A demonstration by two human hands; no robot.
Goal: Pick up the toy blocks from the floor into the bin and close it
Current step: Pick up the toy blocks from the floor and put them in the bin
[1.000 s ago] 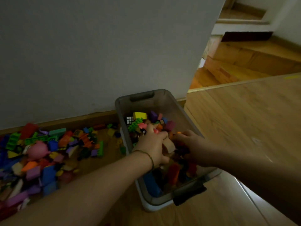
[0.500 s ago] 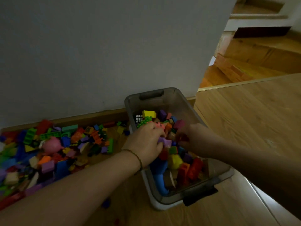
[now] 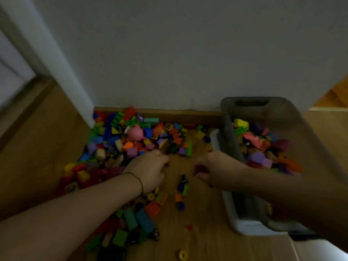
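At the far left a white door frame (image 3: 56,59) runs down to the wooden floor (image 3: 203,219), and just to its right a heap of toy blocks (image 3: 120,144) lies against the skirting board (image 3: 169,112) under the grey wall (image 3: 178,49), with a pink round toy (image 3: 136,133) sitting near the top of the heap. More blocks trail toward the camera — a teal one (image 3: 145,220), an orange one (image 3: 153,208) and a yellow ring (image 3: 183,255) lying alone at the bottom edge. The left hand (image 3: 151,170), a thin bracelet (image 3: 138,181) on its wrist, hangs over the near edge of the heap with fingers curled downward; whether it grips a block cannot be told. Between the hands a few small pieces (image 3: 183,185) sit on bare floor. The right hand (image 3: 214,169) is low over the floor just beside the bin (image 3: 228,142), fingers bent inward, and something dark red seems to show at its fingertips, too blurred to say it is held. The bin, translucent grey, stands on the floor at the right with its far end touching the wall, uncovered and already partly filled with blocks (image 3: 263,146) — the right forearm crosses over its near half.
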